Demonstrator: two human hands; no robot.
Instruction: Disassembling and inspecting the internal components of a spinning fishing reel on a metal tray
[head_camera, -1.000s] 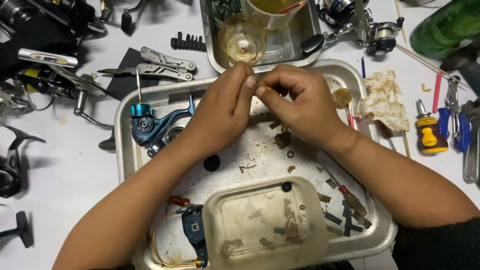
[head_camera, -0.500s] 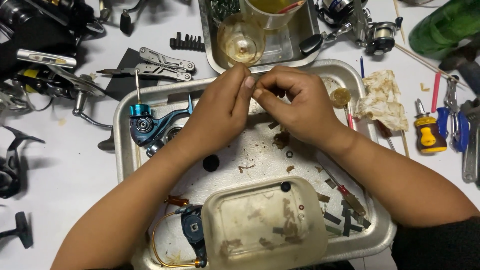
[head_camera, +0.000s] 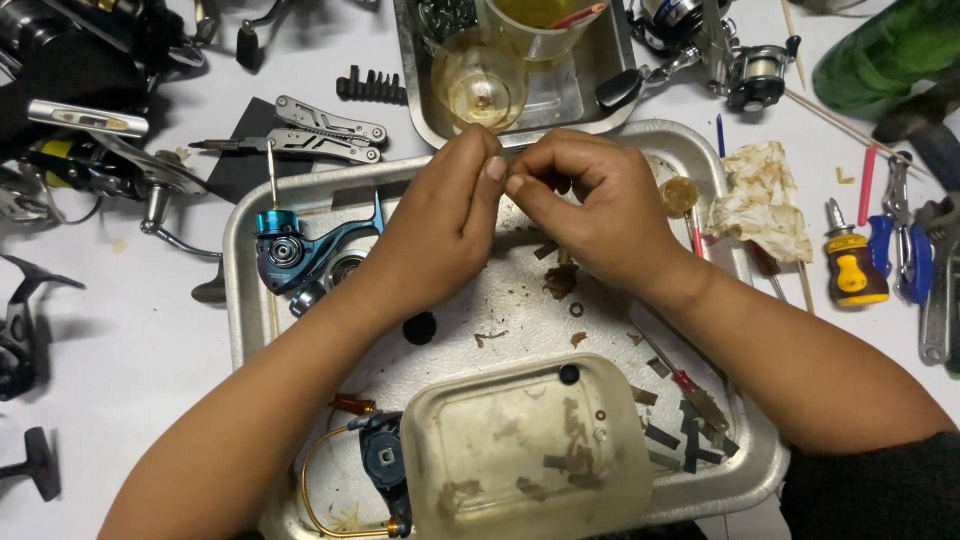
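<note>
- A person's left hand (head_camera: 445, 225) and right hand (head_camera: 590, 205) meet fingertip to fingertip above the far half of a metal tray (head_camera: 240, 300), both curled narrow in a pinch; whatever small part sits between the fingertips is hidden, so it cannot be told what they hold.
- Just below the hands, on the greasy tray floor, lie a black round cap (head_camera: 420, 327), a small dark ring (head_camera: 576, 309) and scattered brown scraps.
- Left of the left hand, inside the tray, rests a blue fishing reel body (head_camera: 295, 250), its stem pointing away from the person.
- At the tray's near edge stands a cloudy plastic container (head_camera: 525, 455), touching a dark reel part with a gold wire bail (head_camera: 375, 465) on its left.
- A red-handled screwdriver (head_camera: 685, 385) and dark flat strips lie by the right forearm.
- Beyond the hands, a second steel tray (head_camera: 415, 85) holds a clear round cup (head_camera: 478, 85) of yellowish liquid.
- On the white counter (head_camera: 120, 340) to the left lie a folding multi-tool (head_camera: 320, 130), a strip of driver bits (head_camera: 370, 87) and black reels.
- To the right lie a stained rag (head_camera: 765, 200), a stubby yellow screwdriver (head_camera: 855, 265), blue-handled pliers (head_camera: 905, 245) and a green bottle (head_camera: 885, 50).
</note>
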